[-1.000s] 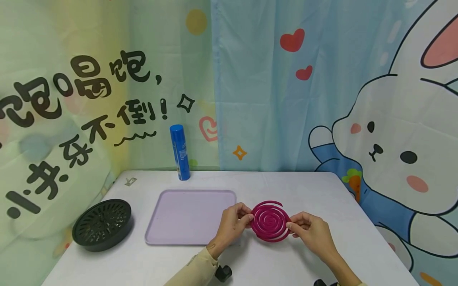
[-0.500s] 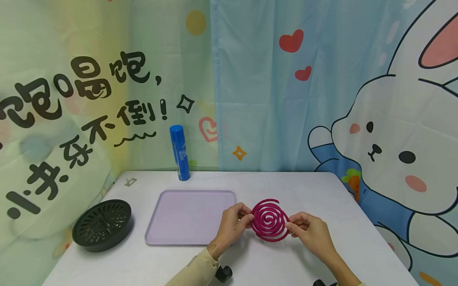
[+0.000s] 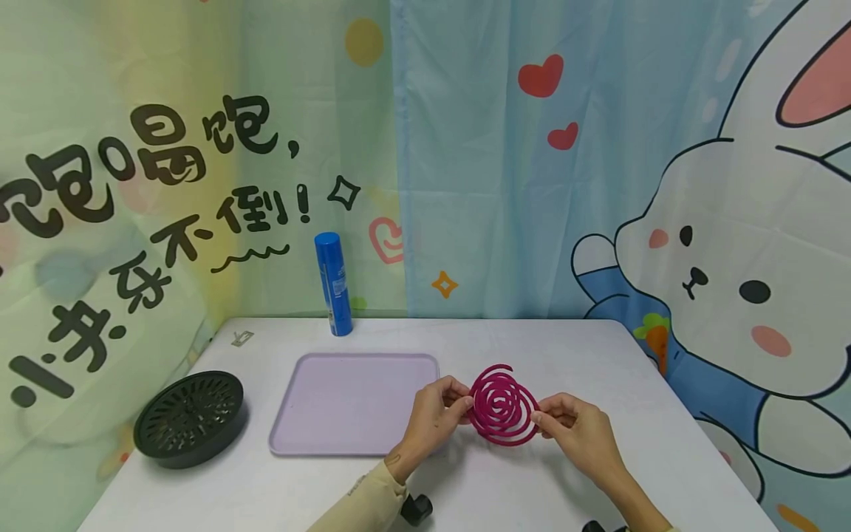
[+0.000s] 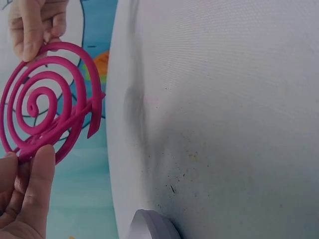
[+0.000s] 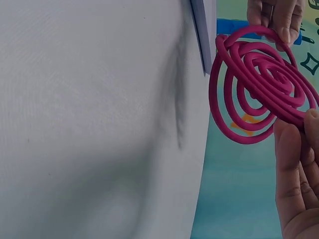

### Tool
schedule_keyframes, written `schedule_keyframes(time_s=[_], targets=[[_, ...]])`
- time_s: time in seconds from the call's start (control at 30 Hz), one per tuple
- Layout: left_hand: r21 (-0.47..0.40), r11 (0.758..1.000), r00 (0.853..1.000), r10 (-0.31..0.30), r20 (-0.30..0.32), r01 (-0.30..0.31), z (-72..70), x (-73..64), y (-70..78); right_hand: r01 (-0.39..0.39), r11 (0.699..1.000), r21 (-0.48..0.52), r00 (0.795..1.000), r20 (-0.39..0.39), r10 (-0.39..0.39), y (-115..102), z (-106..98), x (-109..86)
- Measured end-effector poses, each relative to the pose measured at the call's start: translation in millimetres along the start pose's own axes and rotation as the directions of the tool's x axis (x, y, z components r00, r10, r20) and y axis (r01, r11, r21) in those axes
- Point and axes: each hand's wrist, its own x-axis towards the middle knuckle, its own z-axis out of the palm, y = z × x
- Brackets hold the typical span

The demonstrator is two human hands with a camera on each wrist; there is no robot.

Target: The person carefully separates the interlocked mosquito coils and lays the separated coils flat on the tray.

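A magenta mosquito coil pair [image 3: 503, 442] is held up above the table, one spiral nested in the other. My left hand [image 3: 433, 415] pinches its left edge between thumb and fingers. At the opposite edge, my right hand [image 3: 577, 436] pinches the rim the same way. Seen from the right wrist, the two spirals [image 5: 269, 102] stand at an angle to each other, their windings partly apart and crossing. The left wrist view has the coil's rings [image 4: 97, 99] tilted, with one loose end sticking out.
A lilac tray [image 3: 352, 403] lies left of my hands. Farther left stands a black round slotted holder [image 3: 189, 417]. At the back are a blue spray can [image 3: 335, 288] and a small metal stand [image 3: 242, 338]. A printed curtain hangs behind the white table [image 3: 565, 355].
The spirals have spread: gaps between windings are wider, and the loose upper end has risen and shifted slightly left. Both hands keep their pinch and have barely moved.
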Motion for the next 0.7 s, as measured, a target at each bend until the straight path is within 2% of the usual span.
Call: schedule_keyframes(time_s=[0.03,0.23,0.7], targets=[[-0.009,1.000,1.000,0.002,0.007,-0.002,-0.2,1.4,-3.4,0.007,1.000,-0.002,1.000,-0.006,-0.007,0.4,-0.4,0.0],[-0.056,0.998,0.999,0.000,0.033,0.001,0.2,3.0,-1.3,0.015,1.000,0.000,1.000,-0.026,-0.015,2.5,-3.0,0.5],[-0.088,0.995,0.997,-0.037,0.069,0.043,2.9,5.7,2.6,-0.004,1.000,-0.029,1.000,-0.014,0.004,6.9,-5.7,0.8]])
